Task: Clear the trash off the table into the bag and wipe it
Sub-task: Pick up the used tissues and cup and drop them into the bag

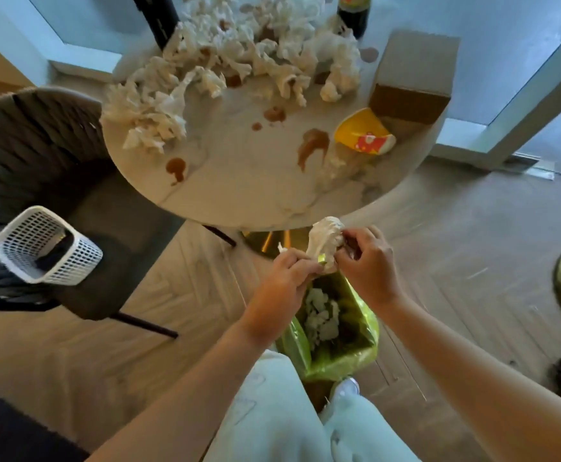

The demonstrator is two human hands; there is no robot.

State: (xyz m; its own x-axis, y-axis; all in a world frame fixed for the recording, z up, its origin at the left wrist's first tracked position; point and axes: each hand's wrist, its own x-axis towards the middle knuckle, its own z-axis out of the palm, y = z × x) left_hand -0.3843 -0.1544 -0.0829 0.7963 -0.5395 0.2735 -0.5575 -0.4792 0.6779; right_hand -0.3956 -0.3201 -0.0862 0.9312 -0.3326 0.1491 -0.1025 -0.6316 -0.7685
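Head view: left hand (pixel 287 266) and right hand (pixel 366 258) pinch a tissue wad (pixel 326 241) with curled fingers. It is held directly over the green bag (pixel 346 358), evidently for dropping.

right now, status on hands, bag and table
Left hand and right hand both grip tissue wad over green bag. Bag open, tissues inside. Table: tissue pile, yellow cup, brown spills. Nothing blocks the drop.

No lettering can be made out anywhere. The yellow paper cup (pixel 363 132), lying on its side near the table's right edge, carries a red and white printed figure but no legible words. The dark bottle (pixel 353 13) at the far edge shows a red label, too blurred to read.
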